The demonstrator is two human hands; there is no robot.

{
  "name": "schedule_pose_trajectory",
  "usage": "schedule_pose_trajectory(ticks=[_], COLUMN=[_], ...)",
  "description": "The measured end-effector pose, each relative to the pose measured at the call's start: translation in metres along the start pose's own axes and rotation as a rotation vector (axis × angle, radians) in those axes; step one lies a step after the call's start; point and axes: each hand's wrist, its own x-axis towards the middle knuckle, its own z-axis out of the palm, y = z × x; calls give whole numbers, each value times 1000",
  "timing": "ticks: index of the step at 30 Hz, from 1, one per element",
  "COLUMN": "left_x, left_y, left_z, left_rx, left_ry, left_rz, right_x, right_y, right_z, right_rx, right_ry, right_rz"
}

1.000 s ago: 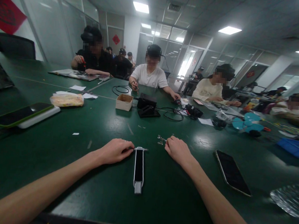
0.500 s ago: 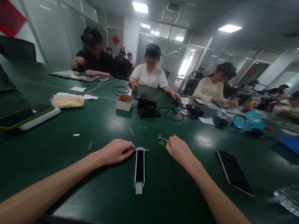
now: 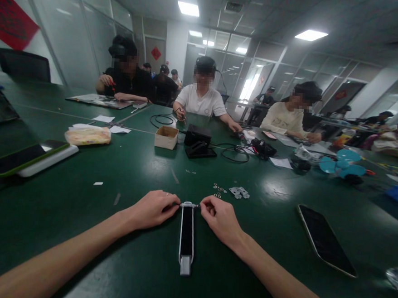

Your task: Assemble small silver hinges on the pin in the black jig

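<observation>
A slim device with a white frame and black face [image 3: 187, 232] lies flat on the green table, its pale block-shaped end toward me. Crosswise through its far end runs a thin metal rod [image 3: 188, 205]. My left hand [image 3: 155, 208] is closed in a pinch on the rod's left end. At the right end, the fingers of my right hand [image 3: 219, 216] are pinched together; whatever small thing they hold is hidden. Several small metal rings [image 3: 218, 189] are scattered beyond the right hand, beside a small group of grey metal plates [image 3: 239, 192].
A phone [image 3: 327, 239] lies to the right, and clear crinkled plastic [image 3: 397, 277] sits at the right edge. Farther off are a small open box [image 3: 166, 138], a black stand [image 3: 199, 142], cables and a blue-bladed fan [image 3: 343, 163]. Co-workers sit across the table.
My right hand has moved left and nearer from beside the rings to the rod's right end, uncovering the metal plates. My left hand stays at the left end.
</observation>
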Motion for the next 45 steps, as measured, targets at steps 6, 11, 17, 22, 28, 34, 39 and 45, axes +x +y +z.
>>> schedule_pose_trajectory(ticks=[6,11,17,22,28,34,39,45], left_x=[-2,-1,0,1,4,1,0,1], left_y=[-1,-1,0,-1,1,-1,-1,-1], left_z=[3,3,1,1,0,1,2,3], left_rx=[1,-4,-7,-7,11,3,-19,-12], left_ry=[34,32,7,-3,-30,-25,-14,-4], left_rz=[40,52,57,60,44,35,26,47], right_x=[-2,-2,-2,0,1,2,1,1], right_y=[-1,-1,0,1,7,8,7,1], right_z=[-1,-4,-6,-7,-10,-11,-7,-10], right_rx=[88,137,179,242,330,385,373,314], right_ry=[-20,-44,-51,-68,-119,-150,-133,-97], right_rz=[37,47,58,81,118,159,180,148])
